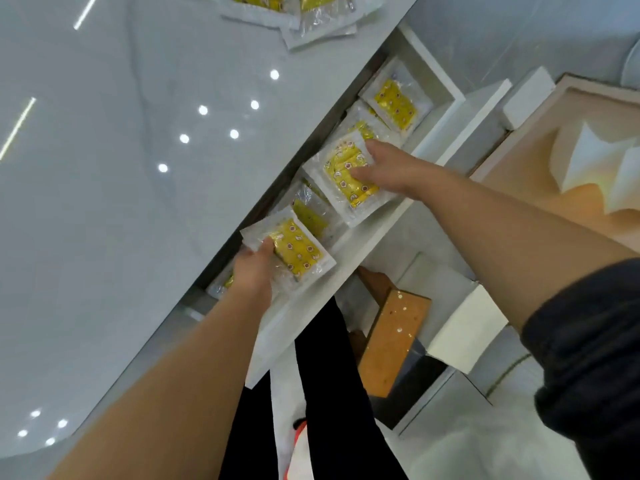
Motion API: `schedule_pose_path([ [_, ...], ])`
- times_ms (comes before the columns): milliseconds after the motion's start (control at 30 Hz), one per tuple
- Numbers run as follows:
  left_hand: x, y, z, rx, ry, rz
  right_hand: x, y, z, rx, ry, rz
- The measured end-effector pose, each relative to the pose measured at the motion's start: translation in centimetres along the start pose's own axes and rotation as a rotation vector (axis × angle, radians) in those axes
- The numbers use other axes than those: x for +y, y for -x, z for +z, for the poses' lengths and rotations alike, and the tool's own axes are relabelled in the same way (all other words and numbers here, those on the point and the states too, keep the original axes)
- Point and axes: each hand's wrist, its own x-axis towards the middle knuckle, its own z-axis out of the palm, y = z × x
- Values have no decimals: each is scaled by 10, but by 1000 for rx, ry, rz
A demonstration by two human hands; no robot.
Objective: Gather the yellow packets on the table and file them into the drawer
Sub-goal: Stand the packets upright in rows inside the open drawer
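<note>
**Location.** The drawer (pixel 298 303) stands pulled out below the edge of the glossy white desk (pixel 138 168). Several yellow packets lie inside it in an overlapping row. The far packet (pixel 394 102) rests flat near the drawer's end. A loose pile of packets (pixel 294 15) lies on the desk, not yet gathered and well apart from both hands.

**Hands.** The left hand (pixel 252 271) holds the near packet (pixel 294 251) over the drawer's near end, with the thumb on its upper face and the other fingers hidden beneath. The right hand (pixel 391 164) grips the middle packet (pixel 346 181), with fingers (pixel 375 147) curled over its far edge and the thumb pressed on the yellow face. Whether either packet touches those below it cannot be told.

**Handling assessment.** Each packet appears to be a clear film pouch with a wide white sealed border round a flat yellow block. The packets are judged light and moderately pliable: the border would flex, the centre less so. The glossy film is likely slippery, especially packet against packet, so a stack may slide apart. No fragility is evident, though the contents cannot be identified.

**Recommended hold.** A pinch across the yellow centre, thumb above and fingers below, seems sounder than gripping the thin border, which could buckle or slip. The desk pile is probably best squared and lifted from beneath.
</note>
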Motion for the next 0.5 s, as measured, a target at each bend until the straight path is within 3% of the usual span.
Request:
schedule_pose_path([
  [167, -31, -36, -17, 329, -66, -49, -8, -12, 51, -57, 64, -13],
  [233, -41, -46, -24, 353, 24, -68, -6, -20, 72, -71, 104, -9],
  [500, -66, -70, -54, 328, -278, 46, -7, -35, 142, -108, 158, -46],
])
